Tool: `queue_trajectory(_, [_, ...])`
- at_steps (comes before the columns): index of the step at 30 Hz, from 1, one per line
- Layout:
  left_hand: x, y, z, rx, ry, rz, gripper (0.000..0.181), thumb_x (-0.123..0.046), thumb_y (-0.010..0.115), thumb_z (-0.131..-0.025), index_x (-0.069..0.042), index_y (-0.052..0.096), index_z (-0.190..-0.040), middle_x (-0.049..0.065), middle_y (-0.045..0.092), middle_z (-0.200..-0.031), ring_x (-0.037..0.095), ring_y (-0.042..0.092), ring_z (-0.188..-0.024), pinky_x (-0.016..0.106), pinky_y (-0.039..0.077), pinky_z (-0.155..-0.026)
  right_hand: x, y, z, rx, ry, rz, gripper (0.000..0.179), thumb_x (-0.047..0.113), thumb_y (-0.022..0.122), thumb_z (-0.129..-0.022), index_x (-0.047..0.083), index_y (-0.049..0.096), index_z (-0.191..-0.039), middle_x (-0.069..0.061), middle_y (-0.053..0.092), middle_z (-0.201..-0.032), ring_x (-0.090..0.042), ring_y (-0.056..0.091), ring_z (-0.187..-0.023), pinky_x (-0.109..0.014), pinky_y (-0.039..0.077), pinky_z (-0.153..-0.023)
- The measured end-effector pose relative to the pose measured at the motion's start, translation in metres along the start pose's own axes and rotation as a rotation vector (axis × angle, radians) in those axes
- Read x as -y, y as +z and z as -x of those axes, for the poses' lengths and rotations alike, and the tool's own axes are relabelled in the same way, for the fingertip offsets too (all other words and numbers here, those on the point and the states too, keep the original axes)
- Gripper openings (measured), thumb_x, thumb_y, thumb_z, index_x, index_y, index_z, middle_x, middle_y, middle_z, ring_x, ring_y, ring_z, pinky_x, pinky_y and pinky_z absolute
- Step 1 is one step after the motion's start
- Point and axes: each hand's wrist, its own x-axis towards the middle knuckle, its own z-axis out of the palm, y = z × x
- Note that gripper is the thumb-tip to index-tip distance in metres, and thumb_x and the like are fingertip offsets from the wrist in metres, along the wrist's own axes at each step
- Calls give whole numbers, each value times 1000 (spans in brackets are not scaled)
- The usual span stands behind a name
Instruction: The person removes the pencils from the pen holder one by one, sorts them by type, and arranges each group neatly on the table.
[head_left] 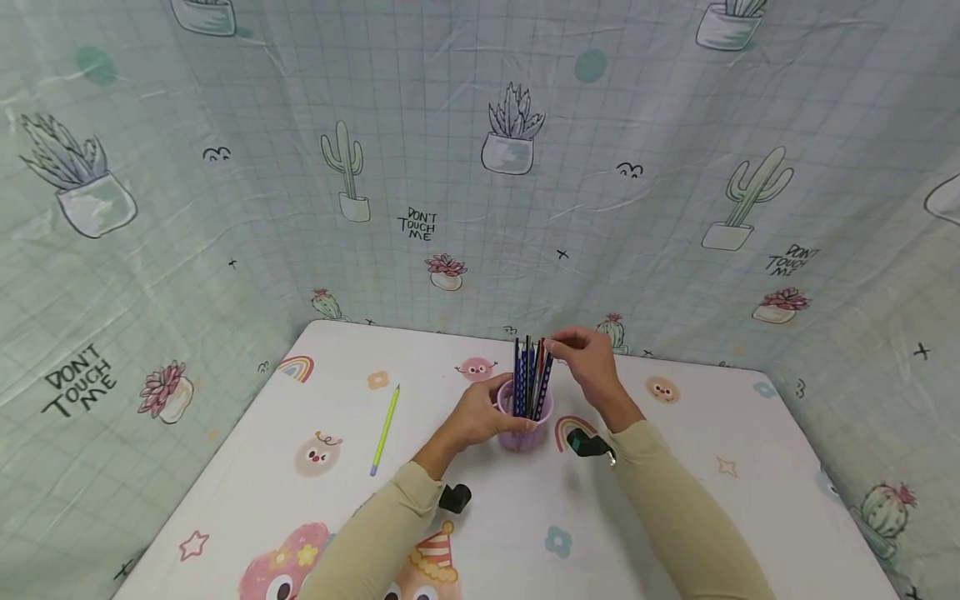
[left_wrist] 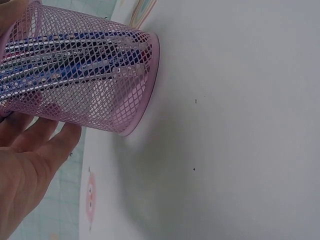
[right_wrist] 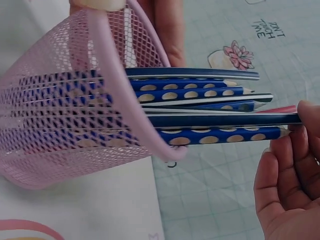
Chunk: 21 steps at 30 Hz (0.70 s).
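Note:
A pink mesh pencil cup (head_left: 522, 439) stands over the white table, held by my left hand (head_left: 480, 414) with thumb and fingers around its upper wall. Blue pencils with pale oval dimples (right_wrist: 210, 138), dark striped pencils and a red one (right_wrist: 281, 109) fill it, tips and ends above the rim. At their tops, my right hand (head_left: 588, 364) pinches the end of a navy-and-white striped pencil (right_wrist: 225, 119) between thumb and fingers; its lower part is inside the cup. In the left wrist view, the barrels show through the mesh wall (left_wrist: 95, 107).
A yellow-green pencil (head_left: 386, 429) with a bluish end lies on the table (head_left: 675, 483), left of the cup. The tabletop carries printed cartoon figures. A cloth (head_left: 465, 192) with cactus prints hangs behind and on both sides.

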Motion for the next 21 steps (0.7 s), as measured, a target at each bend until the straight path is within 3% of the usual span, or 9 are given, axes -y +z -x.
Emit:
queue_trajectory(6, [-2,-2,0,-1,-28,-19,83,-32,96,-73,-18,59,-147,3,73,-132,22,67,-123,45,54,-109,13,-6,-2,-12,-25,-48,25,17,76,-95,0,71,-114,5,70,-97,-10,64,-91,-27,54,-89])
queue_trajectory(11, [-4,-2,-1,-8,-21,-35,83,-31,97,-72,-17,61,-145,3,73,-131,21,67,-121,44,55,-106,24,-16,-3,-9,-92,-180,14,10,75,-95,2,71,-106,11,69,-89,-7,67,-85,-23,59,-85])
queue_trajectory(17, [-4,-1,-3,-16,6,-73,83,-32,97,-71,-15,62,-144,6,73,-132,23,67,-121,44,56,-105,37,-28,-6,-8,-123,-350,7,6,74,-96,7,70,-101,7,69,-90,-9,69,-83,-22,62,-79])
queue_trajectory(21, [-5,-1,-1,-20,-8,-80,85,-33,97,-71,-13,60,-145,7,72,-133,24,67,-123,46,55,-107,47,-36,-6,-31,-124,-376,10,8,74,-96,3,69,-103,4,67,-93,-11,68,-85,-24,63,-79])
